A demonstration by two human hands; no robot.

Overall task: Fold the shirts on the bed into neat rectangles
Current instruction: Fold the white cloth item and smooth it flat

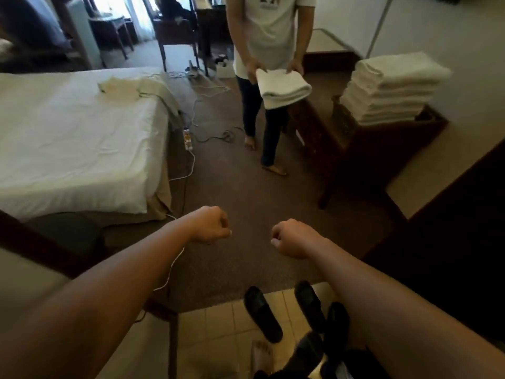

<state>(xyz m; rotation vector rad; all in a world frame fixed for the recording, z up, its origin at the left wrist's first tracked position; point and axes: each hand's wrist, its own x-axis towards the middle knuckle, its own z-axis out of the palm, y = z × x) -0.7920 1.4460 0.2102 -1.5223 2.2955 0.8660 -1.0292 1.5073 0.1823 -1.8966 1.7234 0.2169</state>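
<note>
A cream shirt (136, 87) lies crumpled at the far right corner of the white bed (68, 149), partly hanging over the edge. My left hand (211, 225) and my right hand (291, 239) are stretched out over the brown carpet, both with fingers curled into fists and holding nothing. They are well apart from the bed and the shirt. A person ahead holds a folded white cloth (282, 87) in both hands.
A tall stack of folded white cloths (388, 90) sits on a dark wooden stand at right. A power strip (188, 139) and white cables lie on the carpet beside the bed. Black slippers (262, 314) lie on the tiled floor near my feet.
</note>
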